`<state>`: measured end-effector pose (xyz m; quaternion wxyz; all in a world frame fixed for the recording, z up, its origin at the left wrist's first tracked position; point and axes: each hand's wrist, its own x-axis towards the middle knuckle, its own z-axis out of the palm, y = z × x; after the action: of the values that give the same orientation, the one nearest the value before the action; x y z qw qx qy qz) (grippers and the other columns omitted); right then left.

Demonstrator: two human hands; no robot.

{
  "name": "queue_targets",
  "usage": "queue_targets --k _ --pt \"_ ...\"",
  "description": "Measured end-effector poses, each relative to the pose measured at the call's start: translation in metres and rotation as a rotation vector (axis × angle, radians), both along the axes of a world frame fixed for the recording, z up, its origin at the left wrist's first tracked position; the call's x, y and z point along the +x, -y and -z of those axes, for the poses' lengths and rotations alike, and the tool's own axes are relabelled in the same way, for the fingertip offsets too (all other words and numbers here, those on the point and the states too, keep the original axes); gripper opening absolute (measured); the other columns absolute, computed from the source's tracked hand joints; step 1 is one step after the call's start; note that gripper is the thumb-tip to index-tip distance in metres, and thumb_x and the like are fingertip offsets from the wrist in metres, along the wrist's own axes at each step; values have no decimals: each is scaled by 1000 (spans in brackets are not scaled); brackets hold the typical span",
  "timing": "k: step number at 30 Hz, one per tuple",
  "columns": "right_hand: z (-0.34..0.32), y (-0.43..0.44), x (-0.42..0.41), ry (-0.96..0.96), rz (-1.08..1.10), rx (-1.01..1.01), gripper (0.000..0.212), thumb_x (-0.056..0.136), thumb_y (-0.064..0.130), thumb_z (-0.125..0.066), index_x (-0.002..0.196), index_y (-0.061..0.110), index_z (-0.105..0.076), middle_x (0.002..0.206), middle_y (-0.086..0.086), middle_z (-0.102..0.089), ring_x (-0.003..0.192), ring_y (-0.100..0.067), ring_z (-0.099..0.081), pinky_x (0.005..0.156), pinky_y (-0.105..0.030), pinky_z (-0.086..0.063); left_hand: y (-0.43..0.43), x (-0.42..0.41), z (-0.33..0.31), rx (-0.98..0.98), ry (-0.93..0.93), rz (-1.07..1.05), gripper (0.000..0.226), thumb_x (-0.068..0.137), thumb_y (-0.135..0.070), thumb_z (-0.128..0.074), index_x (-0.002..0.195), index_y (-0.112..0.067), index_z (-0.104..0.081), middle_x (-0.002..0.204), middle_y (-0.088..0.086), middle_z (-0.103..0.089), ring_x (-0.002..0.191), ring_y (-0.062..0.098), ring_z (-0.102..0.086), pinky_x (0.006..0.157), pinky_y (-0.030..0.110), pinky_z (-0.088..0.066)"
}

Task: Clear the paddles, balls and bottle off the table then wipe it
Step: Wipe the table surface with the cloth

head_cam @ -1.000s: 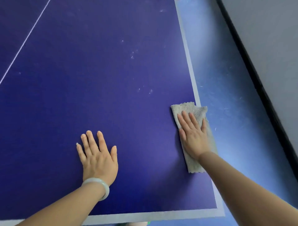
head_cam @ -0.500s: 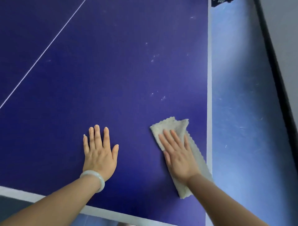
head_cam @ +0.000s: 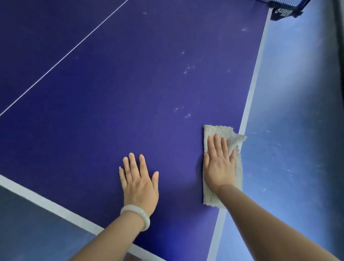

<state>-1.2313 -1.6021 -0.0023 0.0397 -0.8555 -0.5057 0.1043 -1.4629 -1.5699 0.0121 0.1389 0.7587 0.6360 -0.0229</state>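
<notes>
On the table, flat right hand presses a cloth (perhaps overhanging); left hand lies flat.

The floor is blue and shiny, with a big soft patch of light on it. Little white scratches mark it. Low on the left it looks darker and greyer. A dark strip runs along the far right side. Up in the top right corner sits a dark blue net clamp with white letters, too blurry to read. A bit of net shows above it. A pale, smooth bangle is near the bottom.
</notes>
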Motion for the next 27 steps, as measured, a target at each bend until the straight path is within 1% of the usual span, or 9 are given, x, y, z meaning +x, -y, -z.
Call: queue_targets --k 3,7,11,15,17,19,22,25,27 --pt "-3 30 -26 5 -104 34 58 100 36 -19 157 24 -16 164 2 -11 152 -20 -5 121 -53 -11 14 30 6 -16 -73 -175 73 96 -52 -4 152 -9 13 160 15 19 149 32 18 120 52 6" --pt "2 67 -35 -24 -327 57 58 102 37 -27 157 24 -15 165 3 -10 152 -20 -6 119 -51 -10 17 39 10 55 -128 -203 72 95 -49 -5 154 -7 2 162 17 4 150 33 7 121 54 0" --pt "2 37 20 4 -530 42 56 104 39 -22 157 29 -10 165 8 -3 152 -17 -1 121 -48 0 17 40 15 73 -153 -213 70 96 -46 -10 153 -7 -4 162 17 -5 151 34 -2 121 54 -7" --pt "2 -15 72 61 -300 5 55 104 37 -15 158 29 -4 164 8 2 152 -17 4 121 -48 6 18 39 19 100 -158 -219 69 97 -45 -16 154 -5 -13 162 18 -10 151 33 -6 121 54 -9" --pt "3 -23 65 65 -117 15 56 104 37 -12 158 27 -2 165 6 2 152 -18 5 119 -47 11 18 39 20 115 -158 -223 69 97 -44 -17 154 -5 -15 162 18 -11 151 33 -7 121 54 -9" --pt "4 -15 37 35 -61 65 56 104 37 -10 158 25 0 165 3 3 152 -18 6 120 -46 12 18 39 21 131 -161 -225 69 98 -44 -18 154 -5 -17 162 18 -12 151 32 -7 121 53 -9" --pt "4 16 -9 -78 -376 93 55 105 38 -12 158 26 -5 165 5 1 152 -16 9 121 -46 3 18 40 21 142 -180 -230 69 97 -45 -18 154 -5 -18 162 17 -13 151 32 -6 121 53 -10" --pt "3 24 6 -75 -749 73 53 106 37 -19 157 28 -12 165 7 -6 152 -16 2 120 -45 1 17 41 20 146 -163 -241 69 97 -45 -17 154 -6 -19 162 16 -13 151 30 -5 122 52 -9" --pt "3 9 44 -10 -775 64 54 104 36 -17 157 30 -12 164 8 -7 152 -16 1 121 -46 -2 17 42 20 146 -154 -246 69 97 -45 -16 154 -6 -18 162 15 -11 151 30 -4 122 52 -8"
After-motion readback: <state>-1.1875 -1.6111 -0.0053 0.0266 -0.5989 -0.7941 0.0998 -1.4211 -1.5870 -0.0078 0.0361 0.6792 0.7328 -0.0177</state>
